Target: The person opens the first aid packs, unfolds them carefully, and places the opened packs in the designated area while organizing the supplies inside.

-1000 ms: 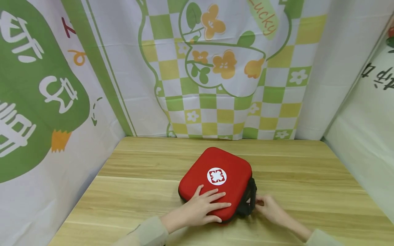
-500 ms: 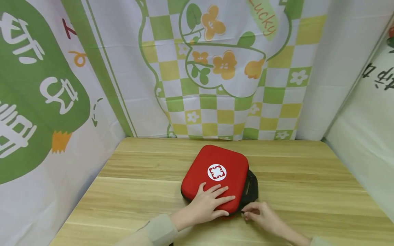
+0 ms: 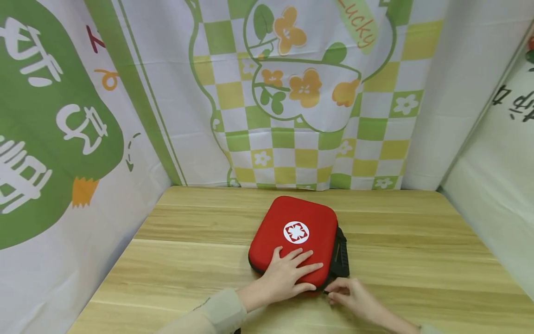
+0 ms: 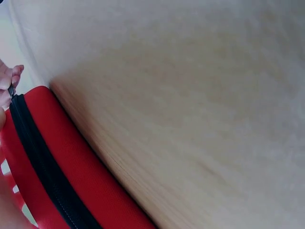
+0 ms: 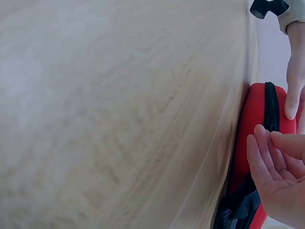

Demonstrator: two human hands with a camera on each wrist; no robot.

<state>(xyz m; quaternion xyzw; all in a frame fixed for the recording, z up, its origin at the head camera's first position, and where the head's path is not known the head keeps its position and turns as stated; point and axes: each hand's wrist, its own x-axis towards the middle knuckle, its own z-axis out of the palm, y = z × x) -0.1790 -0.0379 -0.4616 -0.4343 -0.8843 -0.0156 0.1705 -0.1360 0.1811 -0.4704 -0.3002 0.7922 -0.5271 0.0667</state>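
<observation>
A red first-aid case [image 3: 306, 211] with a white round emblem [image 3: 296, 232] lies closed on the wooden table. My left hand [image 3: 285, 277] rests on its lid near the front edge, fingers spread. At the front right corner, my right hand [image 3: 353, 299] pinches a dark zipper pull [image 4: 11, 89] between thumb and fingers. The black zipper [image 4: 45, 167] runs along the side of the case, its two edges together in the left wrist view. A black carry handle [image 3: 341, 257] sticks out on the right, just beyond my right hand.
Bare wooden tabletop [image 3: 187, 250] surrounds the case. Behind the table hangs a checked, flowered curtain [image 3: 304, 157], with printed white cloth [image 3: 496, 185] on the right and more on the left.
My right hand has moved from beside the handle to the front right corner and now pinches the zipper pull. The case has turned slightly and shifted, my left hand still on it.
</observation>
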